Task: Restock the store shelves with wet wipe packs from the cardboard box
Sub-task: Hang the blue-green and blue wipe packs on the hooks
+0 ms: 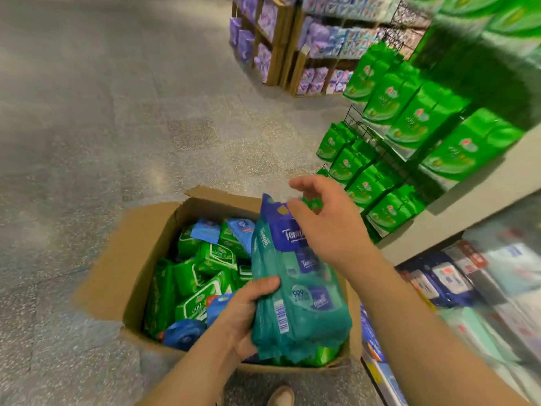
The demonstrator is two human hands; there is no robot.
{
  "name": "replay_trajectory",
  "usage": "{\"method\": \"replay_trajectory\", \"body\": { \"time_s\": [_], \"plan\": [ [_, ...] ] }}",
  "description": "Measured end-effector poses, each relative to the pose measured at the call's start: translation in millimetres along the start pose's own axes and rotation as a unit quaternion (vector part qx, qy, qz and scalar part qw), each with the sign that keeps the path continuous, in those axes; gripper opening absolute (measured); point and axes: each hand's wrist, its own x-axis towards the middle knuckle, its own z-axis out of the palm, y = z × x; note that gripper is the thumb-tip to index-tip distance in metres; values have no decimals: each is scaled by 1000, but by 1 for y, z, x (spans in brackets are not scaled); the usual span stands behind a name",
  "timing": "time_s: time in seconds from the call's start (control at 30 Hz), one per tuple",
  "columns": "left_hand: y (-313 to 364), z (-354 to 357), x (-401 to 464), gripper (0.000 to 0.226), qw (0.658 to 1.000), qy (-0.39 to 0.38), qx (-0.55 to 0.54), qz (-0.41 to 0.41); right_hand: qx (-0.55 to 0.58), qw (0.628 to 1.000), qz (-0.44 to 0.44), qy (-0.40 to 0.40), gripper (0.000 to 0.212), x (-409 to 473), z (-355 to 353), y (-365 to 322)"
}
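Shelving (456, 212) is seen along the right side, its wire racks filled with upright green packs (409, 118); a lower tier is stocked with blue and white packs (445, 276), blurred. Further wooden shelves with purple goods are seen at the back.

A cardboard box (117, 268) is set on the speckled floor, just beside the shelving, flaps open. It is loosely filled with small green wet wipe packs (205, 276) and a few blue ones, lying at mixed angles.

A teal and blue multipack (295, 291) of wet wipes is held above the right half of the box, long axis roughly upright, clear of the contents below.

Left hand (243, 320): curled around the lower left edge of the multipack, thumb on the front face, fingers hidden behind it. Right hand (325, 227): at the top of the multipack, fingers loosely curled; a pinch on the upper film seam appears likely, but motion blur prevents confirmation, and something small and green is glimpsed behind the fingers.

Handling judgement: the multipack is wrapped in soft, glossy film that is seen to crease under the thumb, so it is expected to be pliable, somewhat slippery and moderately heavy from wet contents. It is not judged fragile. A grip around the body from below is judged most secure; the top seam is suited only to steadying. The single packs are judged light enough for one hand.
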Motion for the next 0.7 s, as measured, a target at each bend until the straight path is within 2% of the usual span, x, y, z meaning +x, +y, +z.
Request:
{"method": "replay_trajectory", "body": {
  "time_s": [0.07, 0.13, 0.2, 0.23, 0.27, 0.33, 0.53, 0.7],
  "plan": [
    [3, 8, 6, 83, 1000, -28, -4, -4, 8, 997, 36, 67, 37, -21, -17, 22],
    [4, 21, 13, 81, 998, -62, 0, -4, 114, 976, 178, 53, 47, -46, -34, 34],
    [2, 38, 20, 81, 996, -85, 25, -5, 284, 907, 311, -15, 55, -66, -49, 48],
    [-1, 48, 24, 83, 995, -96, 37, -10, 342, 874, 342, -39, 55, -77, -57, 54],
    [-4, 58, 28, 82, 992, -110, 51, -18, 381, 854, 350, -50, 53, -88, -65, 58],
    [-16, 80, 38, 80, 989, -116, 89, -39, 429, 837, 338, -37, 51, -106, -83, 69],
    [-75, 156, 70, 92, 980, -83, 155, -95, 478, 822, 304, 49, 54, -150, -151, 120],
    [-149, 219, 94, 87, 967, -124, 183, -126, 484, 813, 290, 141, 44, -200, -225, 162]
  ]
}}
